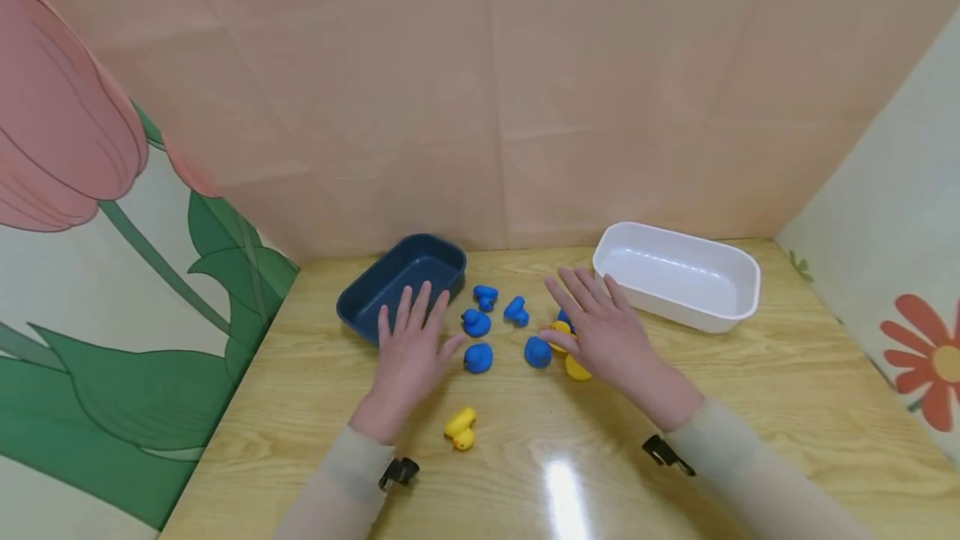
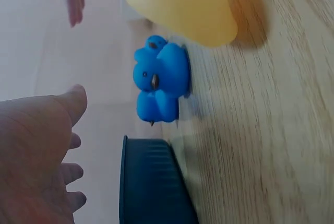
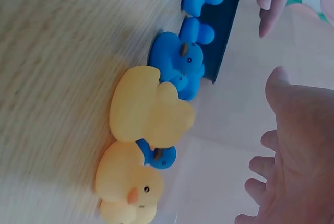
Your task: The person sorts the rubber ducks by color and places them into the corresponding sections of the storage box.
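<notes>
Both hands hover palm down over the table with fingers spread, holding nothing. My left hand overlaps the near side of the dark blue bin in the head view; its thumb points toward a blue rubber duck. Over a group on the right, my right hand partly covers yellow rubber ducks and one blue duck. Other blue ducks sit between the hands, some tipped over. A yellow duck lies on its side nearer me. In the right wrist view, yellow ducks sit beside blue ones, below the hand.
A white bin stands at the back right of the wooden table. Behind it hangs a pinkish cloth backdrop. Flower-printed panels flank both sides. Each wrist carries a small black camera mount.
</notes>
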{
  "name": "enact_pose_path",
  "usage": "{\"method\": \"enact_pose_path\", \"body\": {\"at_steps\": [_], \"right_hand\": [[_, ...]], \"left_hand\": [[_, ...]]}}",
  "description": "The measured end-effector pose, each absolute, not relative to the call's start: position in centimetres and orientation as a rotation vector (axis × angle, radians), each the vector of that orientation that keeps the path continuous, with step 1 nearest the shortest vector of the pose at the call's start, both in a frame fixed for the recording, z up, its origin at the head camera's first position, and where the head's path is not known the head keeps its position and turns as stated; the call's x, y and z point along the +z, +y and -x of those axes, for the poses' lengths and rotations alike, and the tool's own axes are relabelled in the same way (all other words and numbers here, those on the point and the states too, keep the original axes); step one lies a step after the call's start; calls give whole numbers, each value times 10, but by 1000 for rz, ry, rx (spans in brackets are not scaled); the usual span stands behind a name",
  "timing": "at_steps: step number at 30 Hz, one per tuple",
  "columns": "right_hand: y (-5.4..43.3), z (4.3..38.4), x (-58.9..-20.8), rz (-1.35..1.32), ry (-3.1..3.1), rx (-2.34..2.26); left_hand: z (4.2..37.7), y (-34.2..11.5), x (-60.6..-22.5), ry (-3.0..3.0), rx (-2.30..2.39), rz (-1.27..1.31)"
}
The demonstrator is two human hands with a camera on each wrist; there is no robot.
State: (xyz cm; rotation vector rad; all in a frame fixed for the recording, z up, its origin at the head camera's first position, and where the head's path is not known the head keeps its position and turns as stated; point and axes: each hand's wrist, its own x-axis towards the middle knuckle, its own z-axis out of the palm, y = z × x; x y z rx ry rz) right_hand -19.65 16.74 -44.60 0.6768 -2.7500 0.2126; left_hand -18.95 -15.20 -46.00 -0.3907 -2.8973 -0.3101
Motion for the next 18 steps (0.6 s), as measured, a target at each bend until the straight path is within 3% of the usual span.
{"method": "enact_pose_path", "body": {"at_steps": [18], "right_hand": [[130, 231, -454, -842, -2729, 272]], "left_hand": [[192, -186, -464, -2917, -402, 232]]}}
